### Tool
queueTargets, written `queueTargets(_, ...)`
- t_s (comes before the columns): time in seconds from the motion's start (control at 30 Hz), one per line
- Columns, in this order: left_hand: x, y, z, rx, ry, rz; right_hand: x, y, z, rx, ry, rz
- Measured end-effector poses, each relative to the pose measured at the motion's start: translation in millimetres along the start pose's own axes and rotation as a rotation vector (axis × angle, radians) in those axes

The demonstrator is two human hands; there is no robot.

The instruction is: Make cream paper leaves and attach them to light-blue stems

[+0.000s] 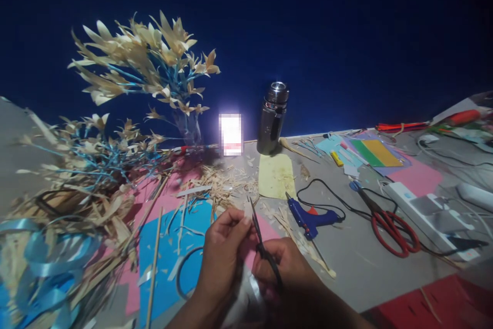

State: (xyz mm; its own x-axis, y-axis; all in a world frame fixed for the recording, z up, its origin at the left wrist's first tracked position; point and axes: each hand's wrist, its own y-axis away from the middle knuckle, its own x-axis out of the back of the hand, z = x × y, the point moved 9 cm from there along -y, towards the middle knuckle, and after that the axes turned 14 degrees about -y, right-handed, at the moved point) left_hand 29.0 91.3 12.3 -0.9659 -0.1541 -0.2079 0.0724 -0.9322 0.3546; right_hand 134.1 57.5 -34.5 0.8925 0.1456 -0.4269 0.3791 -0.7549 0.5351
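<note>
My left hand (227, 247) is closed, thumb against fingers, on a small pale piece (247, 209) that looks like dried husk or paper. Small black scissors (259, 234) are gripped in my right hand (287, 262), fingers wrapped round the handles. Their blades point up and away from me, slightly parted, right beside the pale piece; whether they touch it I cannot tell. Beneath my hands lie a blue sheet (154, 247) and a pink sheet (133, 267) strewn with cut scraps (219, 182). A thin stick (154, 272) rests on the blue sheet.
Pale handmade flowers on blue stems (154, 62) rise at the left, above blue ribbon (50, 262). A flask (272, 118) stands at the back beside a bright blurred block (231, 134). Rightward lie a blue glue gun (314, 218), red-handled scissors (393, 231) and a power strip (423, 216) with cords.
</note>
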Motion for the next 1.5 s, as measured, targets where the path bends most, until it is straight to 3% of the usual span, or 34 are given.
queueTargets(0.57, 0.5, -1, 3, -0.032, 0.02, -0.02, -1, 0, 6, -0.015, -0.097, -0.002)
queueTargets(1.03, 6.5, -8, 5, -0.055, -0.1, -0.096, -4, 14, -5, -0.047, -0.084, -0.021)
queueTargets(1.2, 5.7, -7, 14, -0.088, -0.162, -0.108, 3, 13, -4, -0.012, -0.108, -0.014)
queueTargets(1.37, -7.3, -1, 14, -0.011, -0.24, -0.305, 18, 18, -36, 0.122, 0.029, -0.095)
queueTargets(1.5, -17.0, 3, 8, 0.033, -0.289, -0.421, 35, 28, -77, 0.276, -0.016, 0.079)
